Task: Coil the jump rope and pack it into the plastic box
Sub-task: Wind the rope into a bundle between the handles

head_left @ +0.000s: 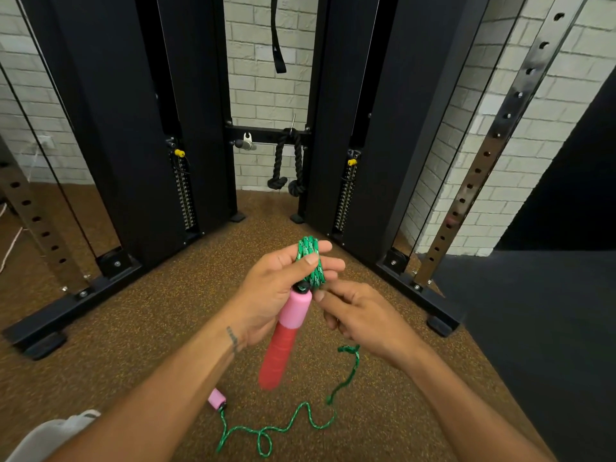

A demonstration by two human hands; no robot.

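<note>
From the head camera, the left hand [273, 288] is holding a bundle of green rope coils [311, 260] out over the floor, its fingers [328, 266] curling closed behind the loops while the thumb is pressing on them from the front. The coils are sitting at the top of the pink-and-red handle [286, 331], which is hanging down from that same hand, its red end blurred. The right hand [363, 315] is hovering just beside the bottom of the coils, its fingers bent narrowly inward; they seem to be pinching the rope, though the strand itself is hidden there. The loose rope [346, 378] is emerging below the right hand and trailing in wavy bends across the speckled brown floor [133, 328] to the second pink handle [217, 397], which is lying beside the left forearm. A pale plastic box [50, 435] is showing partly at the lower left corner. A black cable machine [133, 128] is standing ahead.
</note>
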